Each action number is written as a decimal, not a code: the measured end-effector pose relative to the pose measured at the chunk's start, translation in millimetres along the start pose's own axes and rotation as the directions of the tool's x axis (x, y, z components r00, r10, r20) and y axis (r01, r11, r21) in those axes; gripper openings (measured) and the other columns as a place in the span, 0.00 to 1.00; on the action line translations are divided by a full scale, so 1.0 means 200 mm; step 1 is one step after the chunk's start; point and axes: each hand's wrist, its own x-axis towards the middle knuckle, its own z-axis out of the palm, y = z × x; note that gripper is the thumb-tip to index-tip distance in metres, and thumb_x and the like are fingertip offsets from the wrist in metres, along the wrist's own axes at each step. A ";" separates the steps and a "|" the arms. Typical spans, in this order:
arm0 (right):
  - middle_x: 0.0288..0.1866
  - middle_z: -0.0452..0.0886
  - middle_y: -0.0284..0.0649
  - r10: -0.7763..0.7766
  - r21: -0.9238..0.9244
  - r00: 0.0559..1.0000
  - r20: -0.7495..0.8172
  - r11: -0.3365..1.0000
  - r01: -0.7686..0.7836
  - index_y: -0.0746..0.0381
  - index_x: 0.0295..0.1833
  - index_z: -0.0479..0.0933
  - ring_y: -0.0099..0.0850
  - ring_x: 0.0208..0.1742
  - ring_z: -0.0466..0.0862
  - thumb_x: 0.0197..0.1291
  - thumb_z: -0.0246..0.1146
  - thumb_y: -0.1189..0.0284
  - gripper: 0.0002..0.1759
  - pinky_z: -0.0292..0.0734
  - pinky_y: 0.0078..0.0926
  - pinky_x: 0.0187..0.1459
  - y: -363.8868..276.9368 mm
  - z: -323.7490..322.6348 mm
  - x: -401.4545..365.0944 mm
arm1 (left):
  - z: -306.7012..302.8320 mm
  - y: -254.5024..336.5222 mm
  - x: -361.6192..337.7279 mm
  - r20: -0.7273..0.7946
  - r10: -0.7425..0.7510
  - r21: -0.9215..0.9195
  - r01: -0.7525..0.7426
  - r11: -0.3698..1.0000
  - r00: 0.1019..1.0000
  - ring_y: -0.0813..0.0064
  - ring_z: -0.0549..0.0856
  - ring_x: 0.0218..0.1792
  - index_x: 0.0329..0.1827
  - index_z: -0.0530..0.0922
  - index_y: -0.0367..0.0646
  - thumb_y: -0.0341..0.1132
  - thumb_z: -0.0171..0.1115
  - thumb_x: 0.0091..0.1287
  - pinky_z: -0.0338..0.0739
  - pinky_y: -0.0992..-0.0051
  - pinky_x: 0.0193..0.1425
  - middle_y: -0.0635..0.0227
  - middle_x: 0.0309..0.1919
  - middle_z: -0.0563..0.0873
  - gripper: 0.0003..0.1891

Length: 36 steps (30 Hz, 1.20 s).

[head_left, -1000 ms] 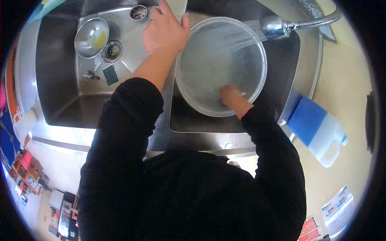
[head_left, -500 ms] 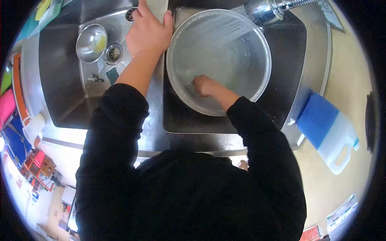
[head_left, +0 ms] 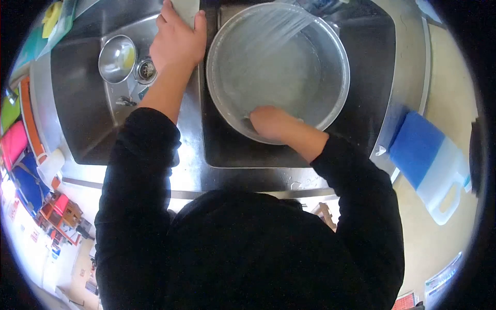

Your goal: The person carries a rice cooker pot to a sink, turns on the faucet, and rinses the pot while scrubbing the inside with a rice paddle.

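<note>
A large round metal pot [head_left: 343, 77] stands in the right sink basin [head_left: 368, 62], with water spraying into it from a faucet head [head_left: 323, 5] at the top. My right hand [head_left: 271, 123] is inside the pot near its front wall, fingers curled; what they hold, if anything, is hidden. At the divider between the basins, my left hand [head_left: 178, 39] rests with its thumb apart from the fingers, beside a pale flat surface [head_left: 186, 9].
In the left basin [head_left: 77, 103] lie a small metal bowl [head_left: 117, 59], a drain strainer [head_left: 145, 71] and small scraps. A white jug with blue [head_left: 433, 165] stands right of the sink. A white mug [head_left: 50, 164] is at the left edge.
The view has shifted slightly. My right hand has moved closer to the pot's front wall. My left hand remains near the divider, and water still sprays.
</note>
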 end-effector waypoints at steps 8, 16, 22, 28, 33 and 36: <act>0.44 0.82 0.52 0.013 -0.130 0.997 0.075 0.991 -0.003 0.66 0.39 0.82 0.48 0.46 0.82 0.52 0.57 0.75 0.11 0.77 0.41 0.47 0.12 0.20 0.31 | 0.02 -0.04 0.01 0.005 0.020 0.001 -0.020 1.000 1.000 0.47 0.81 0.47 0.68 0.56 0.41 0.59 0.50 0.63 0.76 0.56 0.49 0.49 0.58 0.72 0.38; 0.37 0.83 0.52 0.026 -0.017 0.986 -0.167 0.999 -0.029 0.67 0.46 0.79 0.46 0.41 0.83 0.43 0.65 0.74 0.20 0.78 0.40 0.43 0.15 0.26 0.70 | 0.01 -0.02 0.03 -0.014 0.018 -0.002 -0.018 1.000 1.000 0.49 0.83 0.44 0.68 0.55 0.40 0.57 0.51 0.63 0.78 0.57 0.46 0.49 0.56 0.73 0.38; 0.31 0.80 0.48 0.171 0.558 0.984 -0.047 0.821 -0.116 0.69 0.53 0.73 0.36 0.22 0.81 0.55 0.61 0.68 0.22 0.76 0.35 0.21 0.16 -0.06 0.49 | -0.03 -0.02 0.00 0.001 0.011 -0.042 -0.011 0.999 1.000 0.51 0.83 0.44 0.68 0.56 0.37 0.55 0.52 0.62 0.78 0.58 0.47 0.47 0.54 0.73 0.38; 0.33 0.81 0.42 0.569 0.917 0.720 -0.399 0.239 0.319 0.67 0.50 0.74 0.29 0.26 0.82 0.63 0.58 0.62 0.19 0.77 0.25 0.23 0.00 -0.36 0.17 | 0.02 -0.11 -0.07 -0.493 0.283 -0.153 -0.402 0.903 0.822 0.54 0.71 0.60 0.64 0.61 0.37 0.43 0.59 0.61 0.69 0.61 0.60 0.49 0.54 0.72 0.32; 0.40 0.82 0.44 0.595 0.735 0.610 -0.523 -0.047 0.676 0.68 0.50 0.74 0.31 0.38 0.84 0.60 0.60 0.74 0.14 0.81 0.25 0.38 -0.01 -0.37 0.10 | -0.12 0.11 -0.60 0.109 0.234 -0.785 -0.061 0.617 0.966 0.46 0.73 0.56 0.62 0.64 0.37 0.38 0.57 0.63 0.67 0.57 0.61 0.43 0.57 0.72 0.26; 0.45 0.81 0.48 0.485 0.737 0.701 -0.523 -0.155 0.658 0.68 0.54 0.72 0.39 0.46 0.83 0.59 0.59 0.77 0.17 0.80 0.30 0.50 -0.02 -0.43 0.12 | 0.07 0.12 -0.68 0.292 0.330 -0.804 0.043 0.593 0.898 0.41 0.76 0.53 0.65 0.61 0.38 0.38 0.55 0.64 0.68 0.53 0.58 0.41 0.60 0.70 0.27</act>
